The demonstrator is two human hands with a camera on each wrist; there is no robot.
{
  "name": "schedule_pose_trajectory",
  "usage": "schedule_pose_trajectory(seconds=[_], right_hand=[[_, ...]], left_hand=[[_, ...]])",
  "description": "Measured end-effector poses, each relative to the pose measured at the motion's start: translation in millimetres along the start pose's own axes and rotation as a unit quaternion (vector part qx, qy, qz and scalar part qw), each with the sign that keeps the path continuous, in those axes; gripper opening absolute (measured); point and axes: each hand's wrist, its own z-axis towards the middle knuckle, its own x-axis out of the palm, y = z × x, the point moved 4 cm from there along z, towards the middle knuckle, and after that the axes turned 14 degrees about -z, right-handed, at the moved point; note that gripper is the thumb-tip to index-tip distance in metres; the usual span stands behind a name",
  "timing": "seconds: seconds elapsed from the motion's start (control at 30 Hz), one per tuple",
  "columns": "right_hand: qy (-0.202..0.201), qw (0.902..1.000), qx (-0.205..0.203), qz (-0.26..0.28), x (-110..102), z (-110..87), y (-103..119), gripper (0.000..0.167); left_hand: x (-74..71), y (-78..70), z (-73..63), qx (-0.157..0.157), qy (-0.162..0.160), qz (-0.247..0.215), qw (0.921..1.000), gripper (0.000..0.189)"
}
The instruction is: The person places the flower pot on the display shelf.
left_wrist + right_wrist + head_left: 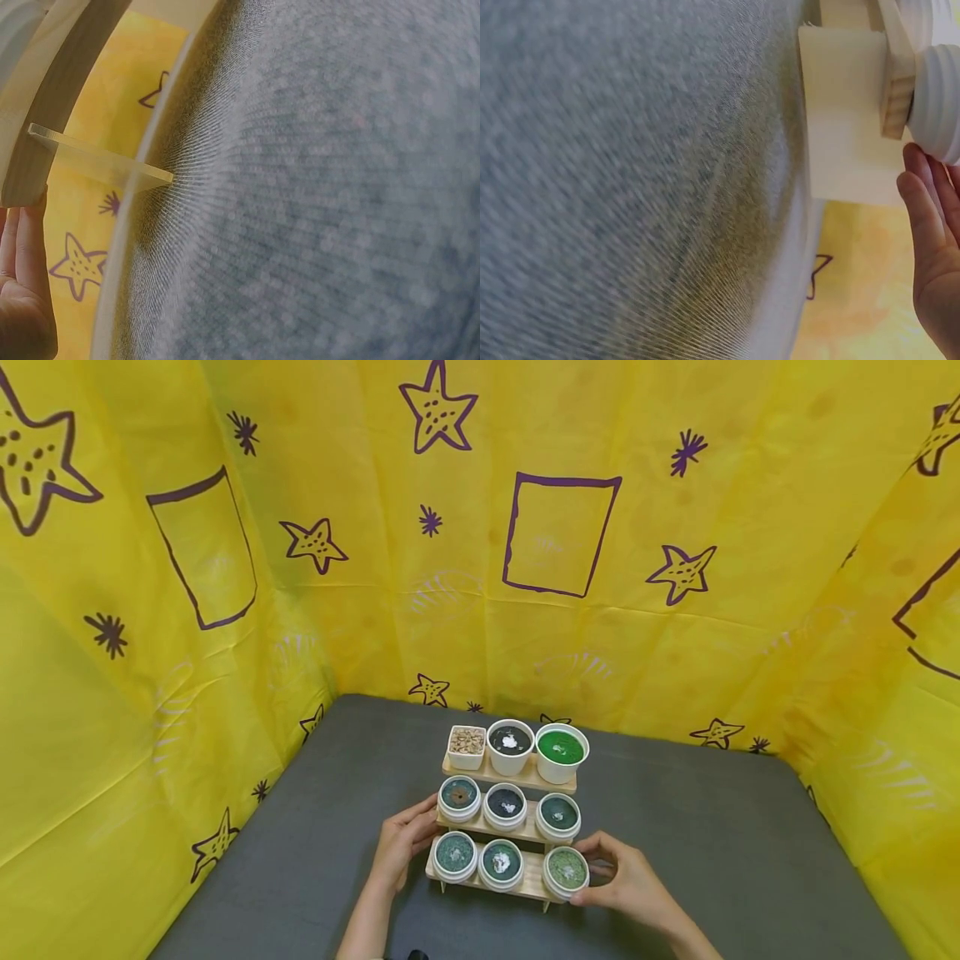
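Observation:
A three-tier wooden stand (531, 870) holds several white cups with dark or green contents. My left hand (401, 839) is at its left side; in the left wrist view, straight fingers of that hand (26, 285) touch the end of a wooden shelf (45, 90). On the front tier's right end, my right hand (622, 877) holds the cup of pale green contents (567, 868), thumb at the front and fingers round the right side. The right wrist view shows its fingertips against the ribbed white cup (937, 105), beside the shelf end (897, 97).
On the back tier are a square cup of beige bits (467, 742), a dark-filled cup (511, 741) and a bright green one (561, 747). A grey table (337, 760) lies beneath, with yellow patterned cloth (480, 635) behind and at both sides.

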Motion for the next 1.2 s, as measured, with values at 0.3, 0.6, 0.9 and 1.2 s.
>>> schedule_pose_trajectory(seconds=[0.3, 0.6, 0.9, 1.2], right_hand=[[-0.033, 0.9992, 0.023, -0.008, 7.4, -2.0, 3.0, 0.058], [-0.095, 0.9891, 0.028, -0.109, 13.9, -4.6, 9.7, 0.057], [-0.116, 0.9836, 0.053, -0.127, 16.4, -5.9, 13.6, 0.057], [-0.104, 0.9871, 0.008, -0.122, 15.0, -6.6, 12.0, 0.057]], left_hand=[[0.1, 0.1, 0.1, -0.004, -0.004, -0.002, 1.0, 0.046], [-1.6, 1.7, 1.0, -0.002, -0.002, 0.008, 1.0, 0.045], [-1.8, 1.8, 1.0, 0.001, 0.003, 0.012, 0.9999, 0.044], [0.3, -0.2, -0.3, -0.005, -0.005, 0.006, 1.0, 0.046]])
